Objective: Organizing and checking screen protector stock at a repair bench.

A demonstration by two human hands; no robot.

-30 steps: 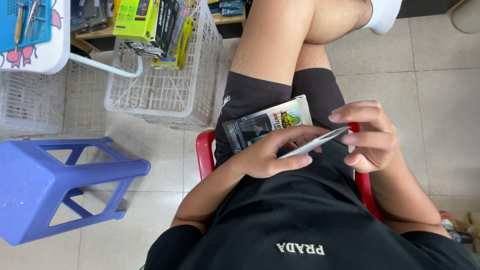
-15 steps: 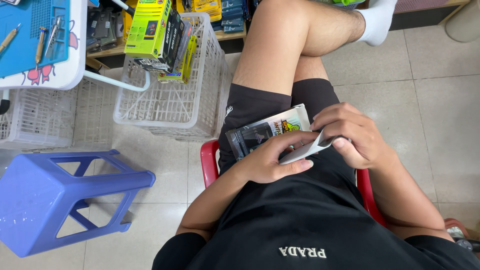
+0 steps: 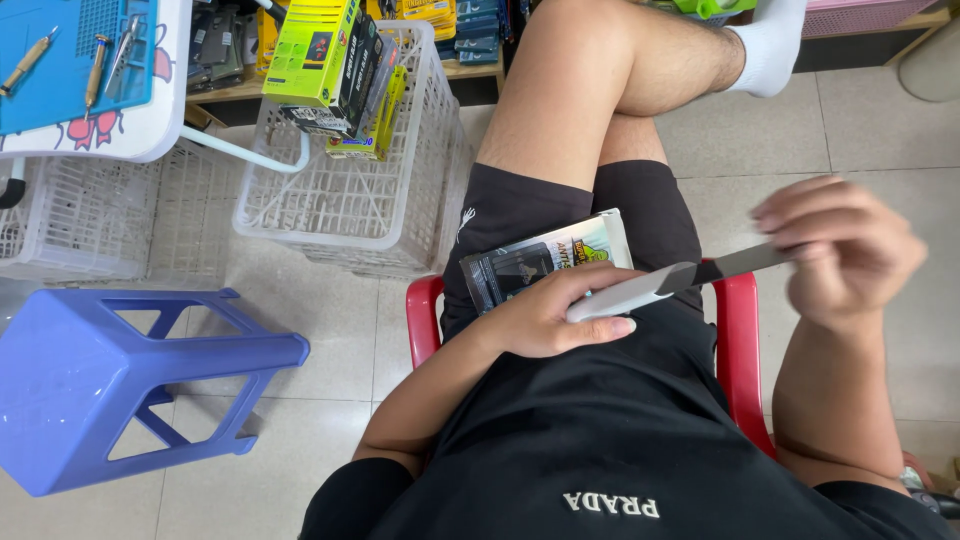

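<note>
Nearby, blue stool (image 3: 120,385) & white basket (image 3: 350,190) left of hands.

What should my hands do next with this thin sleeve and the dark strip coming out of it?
Probably keep drawing the dark strip straight out with the right hand. It is only partly clear of the white sleeve, which the left hand steadies on the lap beside the flat package.

Blurry, covered and cut-off bits

Blurring at the right hand (image 3: 840,250), so its grip on the dark flat strip (image 3: 735,265) too fuzzy to tell. Hiding part of the white strip (image 3: 625,295) under the left hand (image 3: 550,320). Covering most of the red chair (image 3: 740,340) with legs. Running off the left edge: blue stool (image 3: 120,380).
</note>
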